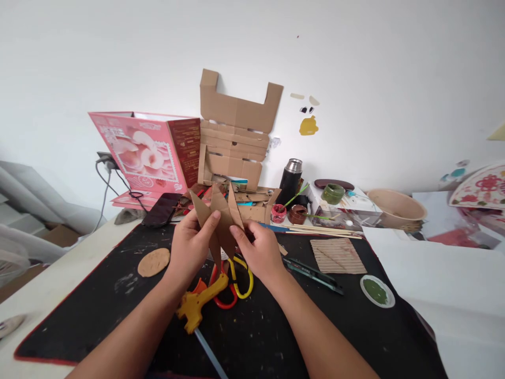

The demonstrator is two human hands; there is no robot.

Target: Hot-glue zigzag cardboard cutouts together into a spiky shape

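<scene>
"Above the desk's (43, 300) middle, which way did the cardboard pieces (225, 223) point?"
"Lengthwise up toward the far edge; left fingers (209, 225) and right fingers (242, 241) pinched opposite sides, neither nearer."

"Where does the view look from?"
"The person's head, facing forward and down across the black, red-edged rectangular mat (94, 300)."
"How near?"
"Close above it, the smooth white wall (355, 68) beyond."
</scene>
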